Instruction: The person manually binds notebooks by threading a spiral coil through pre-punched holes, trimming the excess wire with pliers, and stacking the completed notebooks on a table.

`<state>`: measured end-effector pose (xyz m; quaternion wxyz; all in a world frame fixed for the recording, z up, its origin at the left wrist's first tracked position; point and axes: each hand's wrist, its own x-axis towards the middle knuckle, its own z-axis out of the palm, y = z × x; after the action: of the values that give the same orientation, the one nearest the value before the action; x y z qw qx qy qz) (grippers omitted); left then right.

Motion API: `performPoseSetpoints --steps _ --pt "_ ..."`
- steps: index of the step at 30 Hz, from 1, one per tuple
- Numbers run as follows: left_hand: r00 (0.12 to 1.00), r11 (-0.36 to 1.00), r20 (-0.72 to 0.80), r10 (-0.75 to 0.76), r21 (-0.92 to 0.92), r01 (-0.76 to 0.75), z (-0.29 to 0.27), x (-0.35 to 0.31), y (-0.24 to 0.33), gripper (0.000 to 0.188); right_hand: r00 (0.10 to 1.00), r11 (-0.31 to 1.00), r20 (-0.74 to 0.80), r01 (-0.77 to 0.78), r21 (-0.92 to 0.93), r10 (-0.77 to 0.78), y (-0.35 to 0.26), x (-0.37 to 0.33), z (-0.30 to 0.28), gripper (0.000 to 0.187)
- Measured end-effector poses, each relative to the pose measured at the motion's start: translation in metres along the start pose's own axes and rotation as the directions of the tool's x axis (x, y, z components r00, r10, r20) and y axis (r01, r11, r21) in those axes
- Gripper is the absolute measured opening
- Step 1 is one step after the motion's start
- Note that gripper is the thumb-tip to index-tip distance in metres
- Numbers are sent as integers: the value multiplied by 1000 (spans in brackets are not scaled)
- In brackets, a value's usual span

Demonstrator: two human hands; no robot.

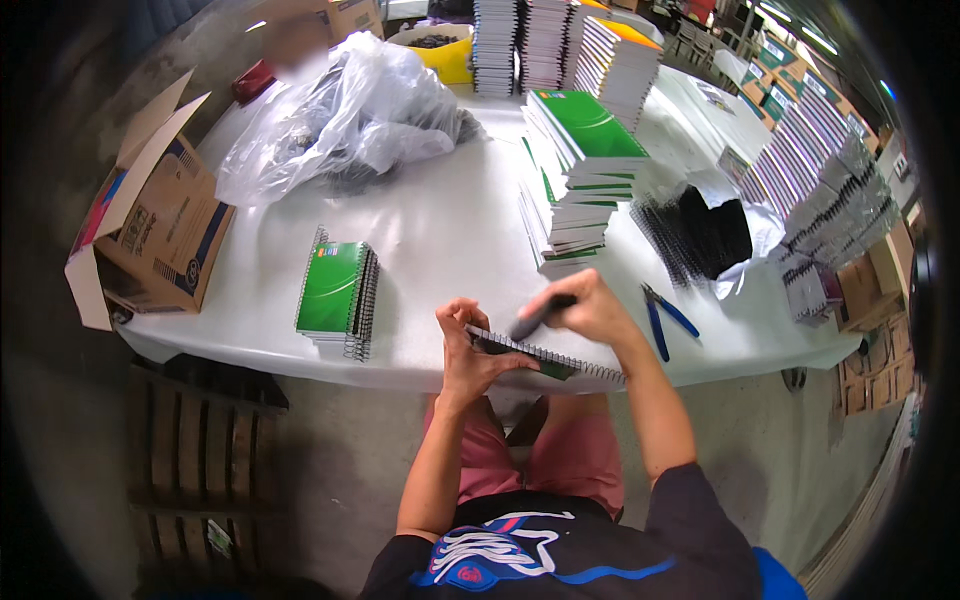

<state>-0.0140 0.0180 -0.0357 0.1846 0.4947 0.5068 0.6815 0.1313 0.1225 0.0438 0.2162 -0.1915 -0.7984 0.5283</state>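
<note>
My left hand (462, 362) grips a small notebook (556, 369) at the table's front edge, thumb on one side and fingers on the other. A dark wire coil (590, 368) runs along the notebook's upper edge and sticks out past its right end. Just above that edge, my right hand (592, 308) is closed on a dark, elongated object (543, 316), blurred so that its kind does not show. Left of my hands lies a small pile of green coil-bound notebooks (335, 288). Blue-handled cutters (664, 318) rest to the right of my right hand.
Beyond my hands rises a leaning stack of green-covered books (585, 130). Black coils (690, 235) lie to its right. Tall notebook stacks (545, 45) and a yellow container (445, 55) stand farther back. Clear plastic bags (345, 120) and an open cardboard box (165, 230) occupy the left.
</note>
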Motion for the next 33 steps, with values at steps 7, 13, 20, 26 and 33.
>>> performPoseSetpoints --steps 7,13,20,26,33 --pt "999 995 -39 -32 -93 29 1 1 -1 111 999 999 -3 36 40 -36 3 6 5 25" --pt "993 988 9 -117 -102 117 0 -1 -16 88 970 876 -243 -95 -474 -26 32 4 0 25" --pt "990 901 31 -141 -410 141 -19 -3 -11 30 910 613 -326 -413 -673 256 -8 -67 -23 66" --pt "980 891 2 -200 -415 183 -4 2 7 60 700 356 -697 -699 -621 158 75 -140 -39 56" --pt "984 902 -142 -106 -430 35 3 1 13 72 712 317 -698 -647 -694 -77 91 -142 -36 46"
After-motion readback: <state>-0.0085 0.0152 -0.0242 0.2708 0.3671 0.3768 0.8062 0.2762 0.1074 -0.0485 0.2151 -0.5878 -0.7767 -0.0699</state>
